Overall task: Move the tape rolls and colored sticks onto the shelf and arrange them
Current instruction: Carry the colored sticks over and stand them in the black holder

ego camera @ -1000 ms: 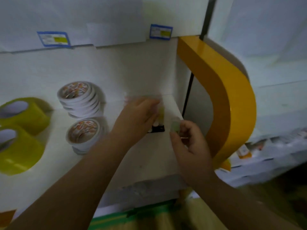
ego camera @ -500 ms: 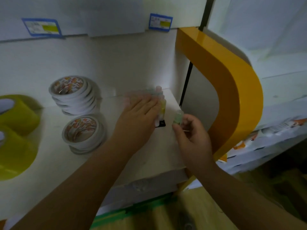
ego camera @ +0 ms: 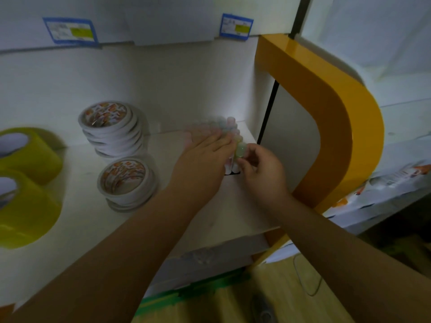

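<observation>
Sticks getting lined up on the shelf (ego camera: pixel 221 220)

Right hand (ego camera: pixel 261 173) grip pinches a green stick (ego camera: pixel 240 151) beside the standing sticks (ego camera: pixel 227 129); left hand (ego camera: pixel 203 162) lies flat against them, tape rolls (ego camera: pixel 123 180) further left.

You are looking at a dim, murky picture with a greenish cast. The brightest patch is glowing on the back wall just above the colored sticks (ego camera: pixel 229 134), which are smearing into a soft pastel blur. A sheen is running along the orange frame (ego camera: pixel 335 117). The yellow tape rolls (ego camera: pixel 25 183) at the left edge are stretching and blurring, and the straight lines are bowing toward the corners. Soft shadows are lying beside the white tape rolls (ego camera: pixel 116 155).
</observation>
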The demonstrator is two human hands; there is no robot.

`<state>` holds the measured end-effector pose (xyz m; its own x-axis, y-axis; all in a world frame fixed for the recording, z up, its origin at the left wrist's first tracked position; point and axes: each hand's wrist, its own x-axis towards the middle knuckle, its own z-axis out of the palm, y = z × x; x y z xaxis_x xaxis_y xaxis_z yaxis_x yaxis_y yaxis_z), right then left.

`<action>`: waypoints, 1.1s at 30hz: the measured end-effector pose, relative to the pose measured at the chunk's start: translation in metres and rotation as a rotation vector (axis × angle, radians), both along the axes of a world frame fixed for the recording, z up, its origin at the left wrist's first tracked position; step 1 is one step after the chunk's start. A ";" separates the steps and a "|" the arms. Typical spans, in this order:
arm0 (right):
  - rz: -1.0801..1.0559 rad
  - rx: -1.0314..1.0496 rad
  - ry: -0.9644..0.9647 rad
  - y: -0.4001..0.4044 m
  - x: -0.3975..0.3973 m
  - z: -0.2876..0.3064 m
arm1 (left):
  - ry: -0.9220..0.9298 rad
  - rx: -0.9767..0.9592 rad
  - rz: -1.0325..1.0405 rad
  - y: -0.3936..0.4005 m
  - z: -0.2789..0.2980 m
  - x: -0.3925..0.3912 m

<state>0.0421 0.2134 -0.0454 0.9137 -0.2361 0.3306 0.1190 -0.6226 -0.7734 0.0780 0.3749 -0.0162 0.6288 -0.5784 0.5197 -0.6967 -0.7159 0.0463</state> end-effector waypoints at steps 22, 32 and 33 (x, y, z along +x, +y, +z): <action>-0.070 -0.069 -0.011 0.010 -0.002 -0.005 | -0.028 -0.004 0.043 -0.001 0.002 -0.008; -0.063 0.005 0.110 0.011 -0.005 0.006 | 0.040 -0.067 0.058 -0.004 0.010 -0.026; -0.054 0.022 0.133 0.009 -0.006 0.008 | 0.033 -0.093 0.062 -0.003 0.010 -0.032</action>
<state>0.0359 0.2227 -0.0377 0.9349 -0.2922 0.2017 -0.0186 -0.6077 -0.7939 0.0462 0.3716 -0.0065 0.6796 -0.4881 0.5477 -0.6482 -0.7491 0.1367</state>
